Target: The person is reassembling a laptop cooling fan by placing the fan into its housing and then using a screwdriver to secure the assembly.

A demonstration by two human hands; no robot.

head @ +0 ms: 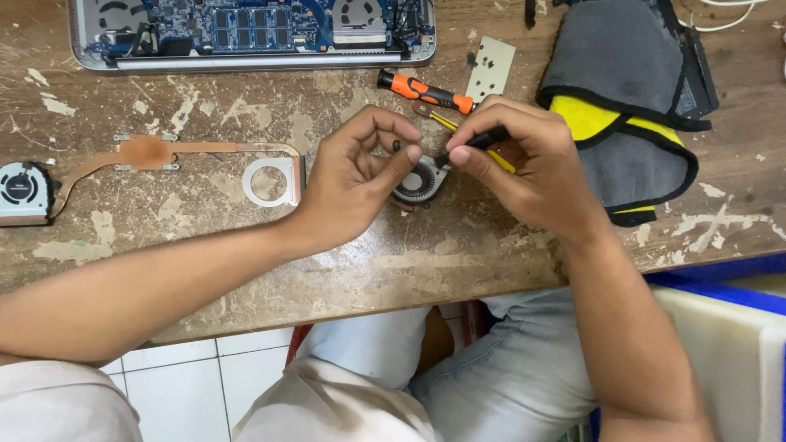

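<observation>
- My left hand (pixel 356 176) was curled over the small round cooling fan (pixel 419 182), thumb and fingertips pinching its rim so that it lay pinned flat on the worn wooden table (pixel 205 237) and could not turn.
- My right hand (pixel 524 176) was closed around a slim black-handled tool (pixel 479 141), held like a pen between thumb and forefinger, its tip slanting down to the fan's edge; a low grip of that kind gave fine control at the point.
- The fan sat between my two hands, near the table's front edge, close to my body where I could look straight down on it.
- An orange-and-black screwdriver (pixel 424 92) lay just behind my hands, within easy reach.
- A copper heat pipe with its metal ring plate (pixel 176 151) lay off to the left, joined to a second fan (pixel 23 192), set apart from the work.
- The opened laptop (pixel 254 33) rested at the far edge, its blue board exposed.
- A grey and yellow cloth (pixel 626 106) lay folded to the right.
</observation>
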